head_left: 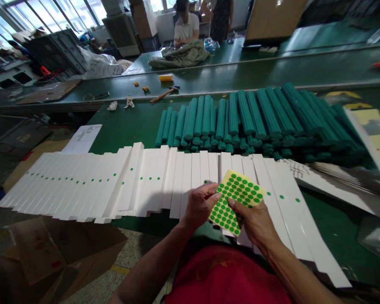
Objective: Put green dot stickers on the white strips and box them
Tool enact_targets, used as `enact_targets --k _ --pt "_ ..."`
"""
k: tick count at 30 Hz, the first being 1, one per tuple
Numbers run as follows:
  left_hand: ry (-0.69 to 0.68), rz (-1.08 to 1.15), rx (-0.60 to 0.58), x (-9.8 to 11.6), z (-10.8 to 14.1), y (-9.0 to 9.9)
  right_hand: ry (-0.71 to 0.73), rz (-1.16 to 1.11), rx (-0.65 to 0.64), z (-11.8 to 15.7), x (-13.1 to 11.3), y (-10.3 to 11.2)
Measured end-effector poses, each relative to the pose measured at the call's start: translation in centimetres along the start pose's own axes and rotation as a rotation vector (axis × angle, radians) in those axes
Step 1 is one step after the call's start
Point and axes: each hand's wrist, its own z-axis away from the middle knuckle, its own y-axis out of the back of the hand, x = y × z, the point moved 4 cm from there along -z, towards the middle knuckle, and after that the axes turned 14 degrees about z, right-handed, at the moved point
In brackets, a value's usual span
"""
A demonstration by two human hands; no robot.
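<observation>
Yellow sheet of green dot stickers (237, 198) sits between my two hands, at 12 o'clock from my chest and tipped a bit to one side. My right hand (255, 223) has it at the lower right side, with my thumb on top and my other fingers closed up under it, so the sheet is clamped firmly. My left hand (201, 206) is at 9 o'clock from the sheet. Its fingers (213, 195) are close together, and the tips are at the sheet's left edge. I cannot tell if they have a dot on them.

Long white strips (180, 185) lie side by side under my hands, each one lapped on the next. Many have one small green dot (131, 169), and the dots make a line going off to 9 o'clock. Near my hands, some strips show no dot that I can see.

A steady hold on the sheet and a light pinch work best here, because the dots are small and the strips lie close. Green ribbed rolls (237, 114) are piled at 1 o'clock, on the green table (331, 236).
</observation>
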Motion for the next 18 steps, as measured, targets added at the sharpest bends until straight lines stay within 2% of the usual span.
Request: enact_targets --k 3,5,7,10,13,18 --pt "0.017 0.031 0.129 -0.4 -0.3 1.9 -0.062 -0.040 -0.066 -0.2 0.2 -1.7" --pt "0.024 0.022 0.127 -0.4 -0.5 2.9 -0.096 -0.106 -0.129 -0.4 0.1 -2.6" --pt "0.033 0.003 0.074 -0.2 -0.7 3.8 -0.129 -0.161 -0.165 -0.7 0.1 -3.3" --pt "0.041 -0.083 0.036 0.2 -0.8 4.7 -0.175 -0.206 -0.096 -1.2 0.5 -3.8" --pt "0.024 -0.180 0.052 0.7 -1.0 5.1 -0.151 -0.228 -0.017 -1.5 0.9 -4.3" --pt "-0.040 -0.240 0.102 1.7 -1.3 5.1 -0.143 -0.219 -0.027 -1.4 1.1 -5.3"
